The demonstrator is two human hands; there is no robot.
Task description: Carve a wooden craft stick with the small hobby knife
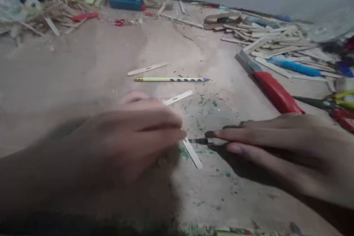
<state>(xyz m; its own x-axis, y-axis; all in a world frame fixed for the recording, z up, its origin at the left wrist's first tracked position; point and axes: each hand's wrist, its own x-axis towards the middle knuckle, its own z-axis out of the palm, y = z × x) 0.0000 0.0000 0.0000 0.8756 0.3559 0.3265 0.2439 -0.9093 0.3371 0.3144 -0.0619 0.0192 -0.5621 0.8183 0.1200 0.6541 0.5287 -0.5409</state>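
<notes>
The left hand (138,132) is lying blurred over the worktable (91,62), its fingers curled together and pressing down on a flat wooden stick (193,153). Only the stick's far end is showing, sticking out from under the fingertips and slanting down to the right; how the hidden part is being gripped cannot be told. The right hand (276,143) is coming in from the right with its fingers stretched long and pressed together, pinching a small dark-tipped blade tool (200,141) between the index finger and thumb. The tool's tip is pointing left and is sitting just beside the stick, right at the spot where it is emerging from the left fingertips; whether tip and wood are touching cannot be made out.

A second wooden stick (177,97) is peeking out above the left hand, angled up to the right. Further back a yellow pencil (171,79) with blue dots is lying level, and a third stick (147,69) is resting just beyond it. Green flecks are dotting the table around the tool's tip. To the right, a red-handled cutter (272,88) is lying diagonally near the right hand, and a heap of wooden sticks (271,40) is piling up behind it. A blue box (125,3) is standing at the back edge
</notes>
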